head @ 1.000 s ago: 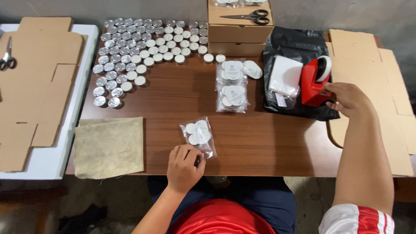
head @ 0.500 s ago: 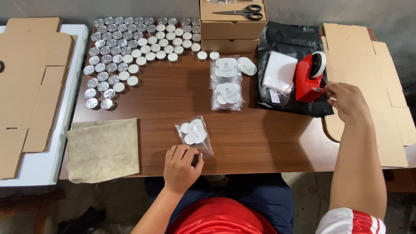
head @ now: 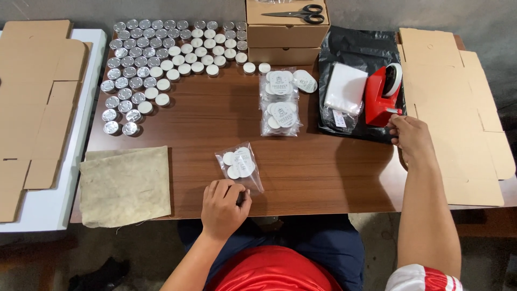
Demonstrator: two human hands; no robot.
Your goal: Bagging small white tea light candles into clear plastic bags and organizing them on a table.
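My left hand (head: pixel 225 206) pinches the near end of a small clear bag of tealight candles (head: pixel 240 164) that lies on the brown table (head: pixel 301 172). My right hand (head: pixel 410 136) is at the front of a red tape dispenser (head: pixel 383 96), fingertips touching the tape end at its cutter. The dispenser stands on a black plastic bag (head: pixel 355 54), beside a stack of clear bags (head: pixel 344 89).
Two filled candle bags (head: pixel 279 102) lie mid-table. Several loose tealights (head: pixel 156 59) cover the far left. Stacked cardboard boxes (head: pixel 285 32) carry scissors (head: pixel 296 13). A beige cloth (head: pixel 126 186) lies near left. Flat cardboard (head: pixel 458 108) lies right, more flat cardboard (head: pixel 32 97) left.
My right hand has slid from the side of the tape dispenser down to its front cutter. My left hand stays on the candle bag.
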